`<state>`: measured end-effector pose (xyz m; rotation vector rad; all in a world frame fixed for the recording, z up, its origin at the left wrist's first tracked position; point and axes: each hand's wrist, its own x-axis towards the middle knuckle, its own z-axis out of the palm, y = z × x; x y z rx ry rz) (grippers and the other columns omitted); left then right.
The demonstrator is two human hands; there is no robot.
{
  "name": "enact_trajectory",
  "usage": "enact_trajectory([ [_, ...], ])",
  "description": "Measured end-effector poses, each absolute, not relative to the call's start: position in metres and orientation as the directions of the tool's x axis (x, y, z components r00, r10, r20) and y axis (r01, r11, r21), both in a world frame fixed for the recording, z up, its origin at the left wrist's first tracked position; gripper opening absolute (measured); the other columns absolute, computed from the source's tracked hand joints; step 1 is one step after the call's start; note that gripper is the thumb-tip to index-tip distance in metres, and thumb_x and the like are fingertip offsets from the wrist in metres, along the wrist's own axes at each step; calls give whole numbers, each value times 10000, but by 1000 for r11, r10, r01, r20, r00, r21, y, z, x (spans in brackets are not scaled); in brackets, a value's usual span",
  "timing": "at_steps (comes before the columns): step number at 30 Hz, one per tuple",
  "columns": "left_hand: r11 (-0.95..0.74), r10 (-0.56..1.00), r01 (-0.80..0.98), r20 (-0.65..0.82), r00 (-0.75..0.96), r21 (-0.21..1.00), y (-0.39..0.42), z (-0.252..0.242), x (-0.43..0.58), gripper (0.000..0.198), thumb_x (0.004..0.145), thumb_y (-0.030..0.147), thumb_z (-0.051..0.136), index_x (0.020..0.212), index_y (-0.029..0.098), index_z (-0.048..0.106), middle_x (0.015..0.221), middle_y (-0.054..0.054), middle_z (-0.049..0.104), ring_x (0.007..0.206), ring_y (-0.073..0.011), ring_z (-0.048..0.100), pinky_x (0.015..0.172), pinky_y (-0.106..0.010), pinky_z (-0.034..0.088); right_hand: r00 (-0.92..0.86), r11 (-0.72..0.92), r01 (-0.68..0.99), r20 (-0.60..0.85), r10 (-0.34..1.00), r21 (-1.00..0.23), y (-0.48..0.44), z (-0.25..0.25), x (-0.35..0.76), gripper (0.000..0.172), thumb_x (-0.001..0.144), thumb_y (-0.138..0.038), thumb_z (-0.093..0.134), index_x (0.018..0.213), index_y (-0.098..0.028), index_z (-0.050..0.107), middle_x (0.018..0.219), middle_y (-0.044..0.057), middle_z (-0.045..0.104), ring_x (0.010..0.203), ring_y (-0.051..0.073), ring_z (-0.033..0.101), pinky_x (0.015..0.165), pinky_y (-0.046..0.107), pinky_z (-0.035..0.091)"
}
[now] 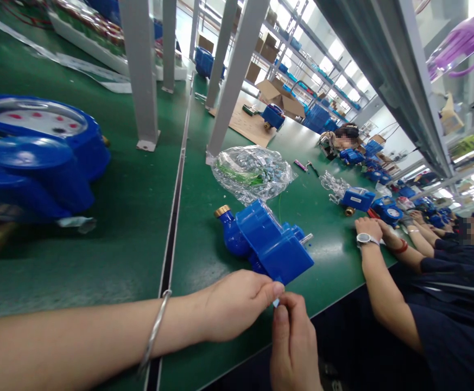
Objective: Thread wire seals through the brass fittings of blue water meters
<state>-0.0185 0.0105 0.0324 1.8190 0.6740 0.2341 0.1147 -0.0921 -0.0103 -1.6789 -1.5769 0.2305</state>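
My left hand, a silver bangle on its wrist, reaches in from the left with thumb and fingers pinched together. Its fingertips meet those of my right hand, which is also closed in a pinch. Between them shows the tip of a small light-blue piece; the rest of it is hidden by the fingers. Just beyond both hands, a blue water meter with a brass threaded end lies on the green bench. A short metallic pin sticks out from its far side.
A clear plastic bag of light-blue and green bits lies behind the meter. Another large blue meter sits at left. Grey posts rise from the bench. At right, a co-worker's hands are near more blue meters.
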Motion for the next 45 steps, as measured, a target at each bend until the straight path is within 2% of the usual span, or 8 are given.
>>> enact_trajectory([
  [4, -177, 531, 316, -180, 828, 932, 13, 30, -16, 472, 941, 455, 249, 779, 147, 568, 812, -43, 613, 776, -195, 559, 718, -273, 398, -179, 240, 971, 606, 775, -20, -87, -4, 129, 137, 908, -147, 419, 996, -114, 518, 755, 65, 560, 689, 184, 465, 664, 332, 319],
  [10, -142, 533, 276, -162, 830, 951, 11, 29, -14, 457, 933, 454, 262, 759, 139, 543, 763, -23, 554, 730, -168, 493, 693, -264, 373, -398, 369, 914, 558, 729, 170, -76, 3, 142, 77, 868, -117, 452, 906, -125, 518, 745, 64, 561, 675, 178, 438, 674, 346, 299],
  [14, -94, 569, 242, -147, 809, 966, 10, 28, -13, 421, 927, 430, 295, 702, 146, 509, 720, -6, 523, 692, -148, 465, 656, -246, 358, -343, 428, 904, 568, 748, -19, -72, 7, 140, 201, 907, -159, 351, 743, -174, 466, 628, 22, 486, 600, 156, 404, 617, 321, 276],
  [20, 24, 588, 209, -183, 788, 978, 8, 26, -12, 465, 924, 488, 303, 695, 149, 524, 695, -10, 537, 673, -153, 476, 648, -250, 367, 386, 33, 462, 234, 892, -886, -78, -27, 109, 224, 955, -295, 331, 848, -191, 498, 680, 15, 547, 530, 113, 486, 481, 235, 366],
  [26, 238, 551, 39, -169, 817, 970, 4, 20, -9, 500, 896, 557, 361, 639, 144, 477, 616, -1, 496, 606, -130, 445, 629, -246, 358, 398, -32, 391, 137, 907, -920, -85, -28, 102, 306, 969, -332, 299, 787, -200, 507, 621, -1, 504, 501, 110, 460, 458, 228, 377],
  [31, 417, 548, 43, -289, 785, 908, 4, 18, -10, 582, 786, 696, 487, 568, 172, 356, 499, 66, 281, 465, -78, 195, 463, -237, 155, 8, 214, 922, 568, 823, -324, -86, -2, 126, 144, 933, -227, 421, 991, -155, 532, 817, 49, 592, 718, 166, 513, 663, 311, 382],
  [34, 535, 468, 25, -321, 823, 845, 5, 19, -11, 601, 747, 732, 518, 591, 176, 349, 508, 76, 266, 452, -68, 163, 450, -231, 119, -224, 274, 962, 610, 760, 12, -82, -1, 136, 136, 900, -174, 480, 1017, -109, 504, 819, 74, 585, 734, 189, 490, 683, 344, 362],
  [45, 620, 375, 42, -342, 862, 783, 9, 18, -11, 602, 688, 713, 605, 606, 174, 350, 526, 76, 284, 457, -61, 176, 448, -222, 122, -571, 397, 816, 486, 661, 419, -69, 9, 157, 159, 833, -106, 469, 982, -97, 522, 808, 85, 577, 737, 206, 500, 697, 384, 372],
])
